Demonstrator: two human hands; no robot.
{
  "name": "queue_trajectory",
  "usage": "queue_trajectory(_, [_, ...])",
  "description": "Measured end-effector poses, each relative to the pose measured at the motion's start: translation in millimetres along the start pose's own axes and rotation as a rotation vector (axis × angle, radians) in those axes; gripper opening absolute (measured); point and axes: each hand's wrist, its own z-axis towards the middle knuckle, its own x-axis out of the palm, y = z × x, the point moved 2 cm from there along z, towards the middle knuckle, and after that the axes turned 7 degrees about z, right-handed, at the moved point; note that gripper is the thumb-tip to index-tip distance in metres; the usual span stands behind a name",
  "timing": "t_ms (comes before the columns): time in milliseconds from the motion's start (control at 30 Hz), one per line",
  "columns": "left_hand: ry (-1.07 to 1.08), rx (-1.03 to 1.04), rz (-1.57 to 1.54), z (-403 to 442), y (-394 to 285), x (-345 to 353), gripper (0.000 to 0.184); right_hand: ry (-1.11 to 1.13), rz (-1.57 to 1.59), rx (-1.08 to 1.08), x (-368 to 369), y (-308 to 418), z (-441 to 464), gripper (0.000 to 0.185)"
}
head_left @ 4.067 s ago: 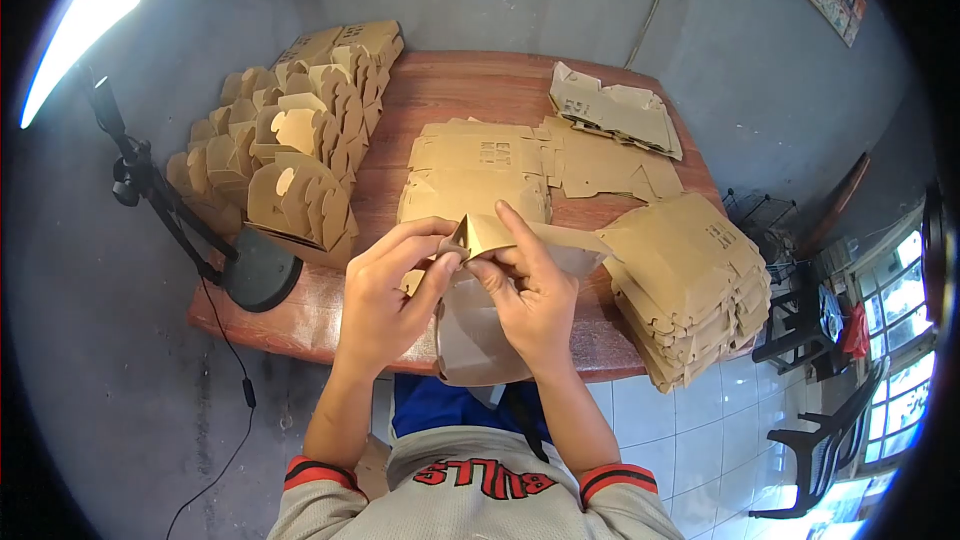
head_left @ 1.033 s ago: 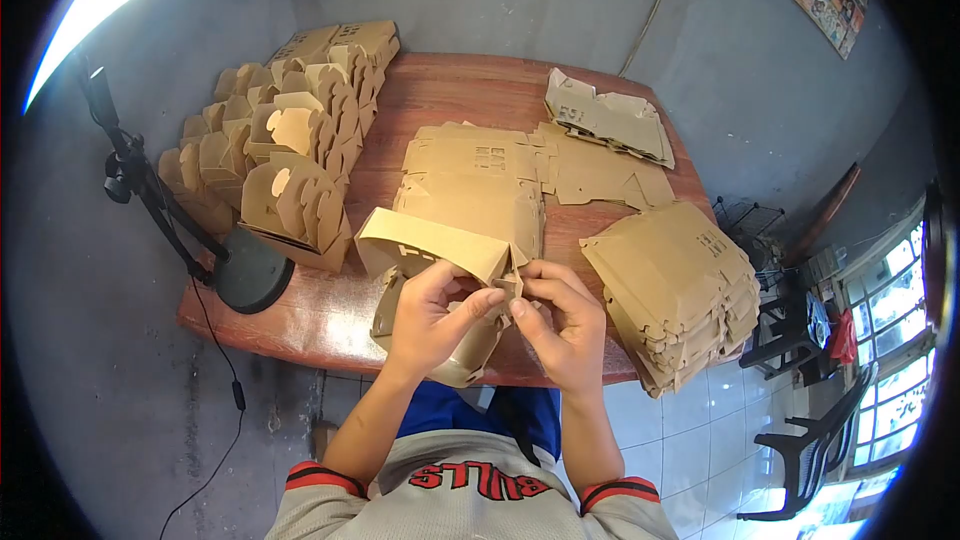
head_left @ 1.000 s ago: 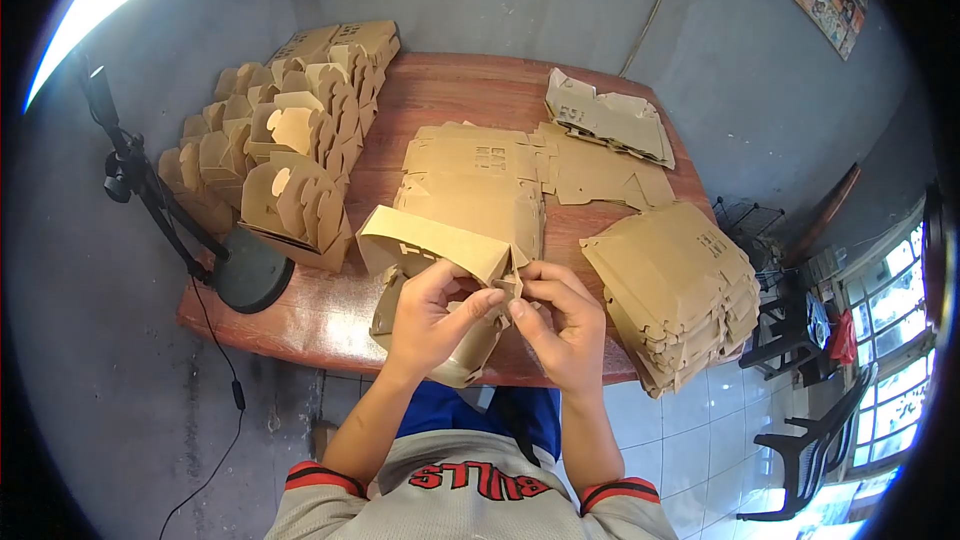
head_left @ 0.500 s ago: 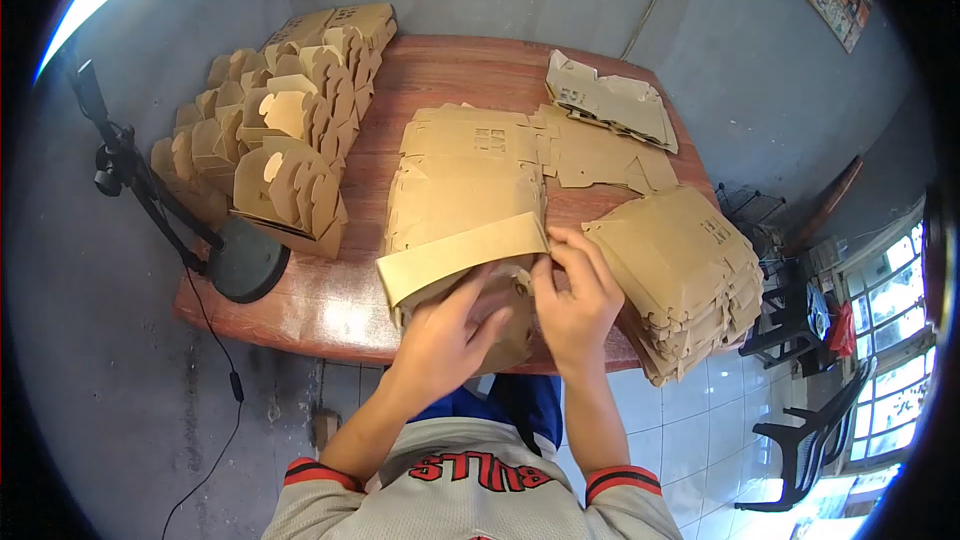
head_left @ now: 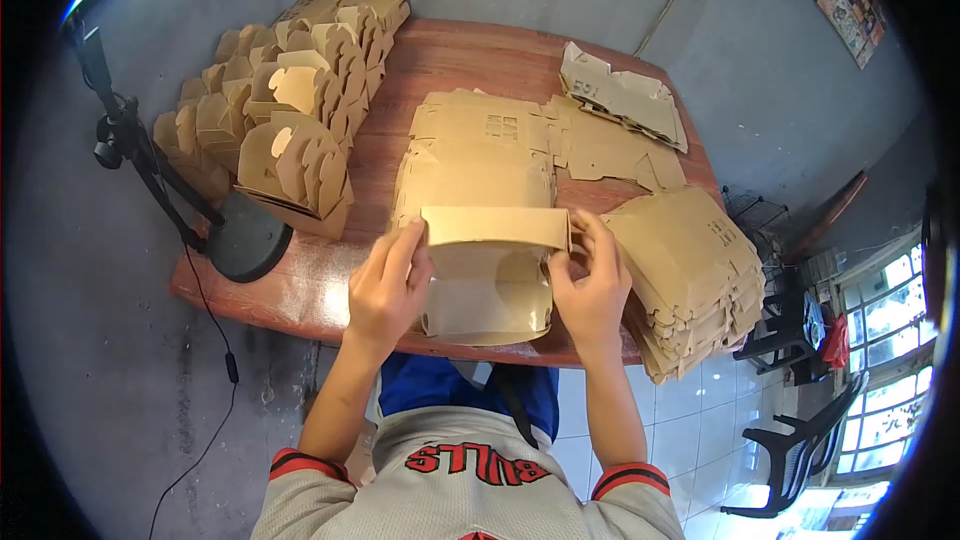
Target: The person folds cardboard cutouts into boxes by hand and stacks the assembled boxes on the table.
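Observation:
Between my hands is a partly folded brown cardboard box [head_left: 495, 227], its interior facing me and a narrow panel across its top. My left hand [head_left: 388, 285] grips the box at its left upper corner, fingers bent along the edge. At the opposite corner my right hand [head_left: 592, 288] pinches the side, thumb inside and fingers behind. Just beyond the box lies a stack of flat cardboard blanks [head_left: 475, 150] with cut-out lettering. The box's far side is hidden from me.
Several folded boxes [head_left: 295, 170] stand in rows at the table's left, beside a black lamp base [head_left: 248, 237]. Another stack of blanks [head_left: 690, 260] sits at the right edge. Loose cardboard pieces [head_left: 625, 95] lie at the back right. A black chair [head_left: 800, 450] stands on the floor.
My left hand has moved from inside the box to its left outer corner. The box has swung level, and its open interior now faces me.

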Motion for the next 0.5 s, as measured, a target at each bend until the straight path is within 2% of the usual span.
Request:
queue_trajectory(33, [0.010, 0.013, -0.028, -6.3, 0.9, 1.2, 0.035, 0.022, 0.034, 0.089, -0.7, -1.3, -0.3, 0.044])
queue_trajectory(167, [0.018, -0.005, -0.220, -29.8, 5.5, 1.5, 0.039, 0.395, -0.148, 0.305, -9.4, 1.3, -21.4, 0.057])
queue_trajectory(233, [0.020, -0.034, -0.297, -34.1, 5.0, -4.2, 0.042, 0.418, -0.086, 0.333, -9.3, 6.6, -32.9, 0.057])
queue_trajectory(333, [0.188, 0.050, -0.294, -34.0, 9.8, -15.9, 0.049, 0.451, 0.017, 0.421, -9.4, 11.6, -41.0, 0.058])
queue_trajectory(400, [0.291, 0.000, -0.375, -37.3, 14.0, -22.8, 0.055, 0.482, 0.070, 0.478, -10.5, 12.7, -41.1, 0.058])
queue_trajectory(500, [0.353, 0.002, -0.456, -42.2, 26.3, -28.8, 0.061, 0.512, 0.142, 0.407, -9.4, 9.6, -45.5, 0.061])
